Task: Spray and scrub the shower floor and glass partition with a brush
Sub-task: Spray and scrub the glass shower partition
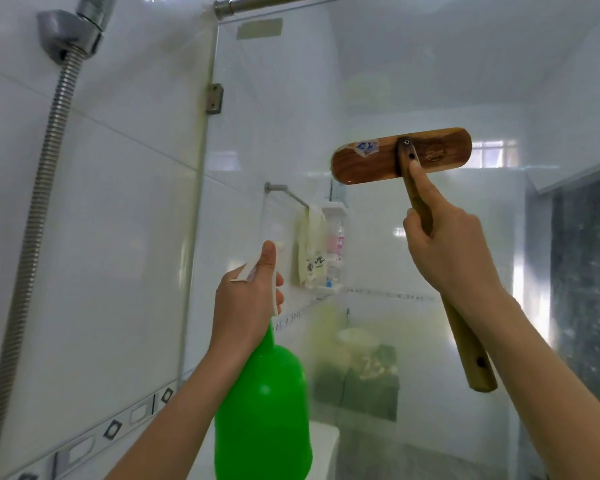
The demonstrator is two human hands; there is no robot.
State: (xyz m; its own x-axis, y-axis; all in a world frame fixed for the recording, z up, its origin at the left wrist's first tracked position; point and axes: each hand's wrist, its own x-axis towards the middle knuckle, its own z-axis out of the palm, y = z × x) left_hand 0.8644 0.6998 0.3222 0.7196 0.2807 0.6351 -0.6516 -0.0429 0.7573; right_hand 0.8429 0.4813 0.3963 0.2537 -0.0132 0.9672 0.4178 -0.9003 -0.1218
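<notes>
- A green spray bottle (262, 410) sits lowest and closest, upright, its neck in the left hand (246, 306).
- The left hand grips the bottle's white spray head (253, 271), fingers wrapped round it and thumb up along its back.
- The right hand (451, 251), higher up, clasps the wooden brush handle (471, 355), with the index finger (426, 188) stretched along the handle toward the head.
- The brush head (368, 161) lies crosswise, wooden back to the camera, bristles hidden and turned to the glass partition (413, 81), in its upper part.
- Behind the misty glass hang a pale cloth (310, 247) and a white rack (335, 216).
- On the tiled wall at left, a metal shower hose (39, 202) runs down from its holder (70, 39).
</notes>
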